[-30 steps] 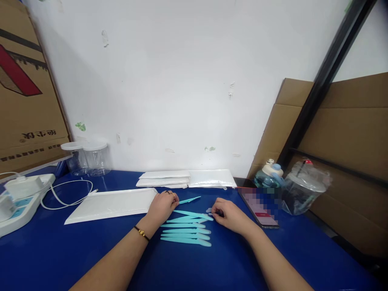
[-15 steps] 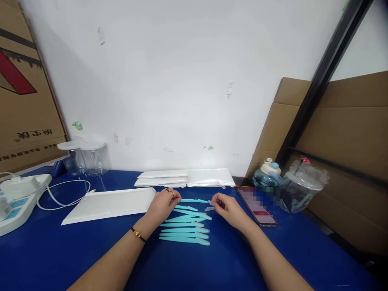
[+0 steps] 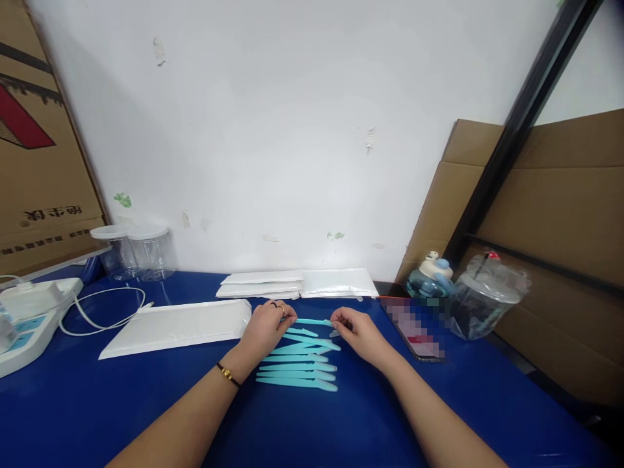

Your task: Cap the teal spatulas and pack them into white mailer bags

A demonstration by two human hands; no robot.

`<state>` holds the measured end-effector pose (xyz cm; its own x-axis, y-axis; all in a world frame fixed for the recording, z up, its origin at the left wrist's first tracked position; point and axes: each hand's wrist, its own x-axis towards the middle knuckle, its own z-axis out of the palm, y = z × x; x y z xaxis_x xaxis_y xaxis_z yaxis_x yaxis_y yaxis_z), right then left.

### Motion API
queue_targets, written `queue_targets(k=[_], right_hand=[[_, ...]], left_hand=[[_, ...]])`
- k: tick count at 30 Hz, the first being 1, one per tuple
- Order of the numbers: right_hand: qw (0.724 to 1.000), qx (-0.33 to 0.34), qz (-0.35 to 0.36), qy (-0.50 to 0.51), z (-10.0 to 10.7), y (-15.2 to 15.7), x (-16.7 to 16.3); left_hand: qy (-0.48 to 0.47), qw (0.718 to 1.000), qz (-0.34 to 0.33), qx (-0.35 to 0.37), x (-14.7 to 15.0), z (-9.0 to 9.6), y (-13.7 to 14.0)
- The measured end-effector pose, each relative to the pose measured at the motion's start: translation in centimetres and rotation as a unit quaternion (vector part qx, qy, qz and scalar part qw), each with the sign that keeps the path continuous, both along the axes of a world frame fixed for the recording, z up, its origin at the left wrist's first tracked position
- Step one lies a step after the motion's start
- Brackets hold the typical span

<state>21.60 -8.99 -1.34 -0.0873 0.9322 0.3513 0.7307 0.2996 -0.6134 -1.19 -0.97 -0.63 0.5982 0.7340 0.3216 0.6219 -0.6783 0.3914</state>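
Observation:
A teal eyebrow razor (image 3: 312,322) is pinched at its handle end by my left hand (image 3: 268,323), whose fingers are closed. At the razor's other end, my right hand (image 3: 358,331) has its thumb and fingertips closed around a small clear blade cap, now mostly hidden by the fingers. Another clear cap (image 3: 334,333) lies on the table just under the right fingertips. Below the held razor, several more teal eyebrow razors (image 3: 297,375) lie in a loose column, handles to the left; the upper ones cross each other at a slant.
A white padded envelope (image 3: 180,327) lies left of my hands, and stacked envelopes (image 3: 336,283) rest against the wall. On the right are a phone (image 3: 414,331), a small figurine (image 3: 429,276) and a bagged cup (image 3: 482,299). Clear jars (image 3: 151,257), a white cable and a power strip (image 3: 43,344) stand left.
My right hand has moved slightly left, bringing the clear cap onto the tip of the razor. My left hand has shifted slightly right with the handle.

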Motion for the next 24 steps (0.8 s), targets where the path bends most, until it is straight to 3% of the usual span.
queue_targets(k=[9, 12, 18, 24], right_hand=[[0.998, 0.029, -0.025, -0.040, -0.1, 0.6, 0.8], [0.998, 0.001, 0.009, -0.069, 0.2, -0.1, 1.6], [0.991, -0.019, 0.046, -0.123, -0.2, -0.3, 1.3], [0.994, -0.034, 0.042, -0.091, -1.0, 0.4, 0.4]], left_hand=[[0.030, 0.998, 0.050, 0.007, -0.2, -1.2, 1.1], [0.030, 0.998, 0.061, -0.005, -0.7, -1.5, 1.4], [0.034, 0.999, -0.001, 0.006, -0.7, -1.1, 0.7], [0.052, 0.998, -0.016, -0.028, -0.2, -1.1, 0.2]])
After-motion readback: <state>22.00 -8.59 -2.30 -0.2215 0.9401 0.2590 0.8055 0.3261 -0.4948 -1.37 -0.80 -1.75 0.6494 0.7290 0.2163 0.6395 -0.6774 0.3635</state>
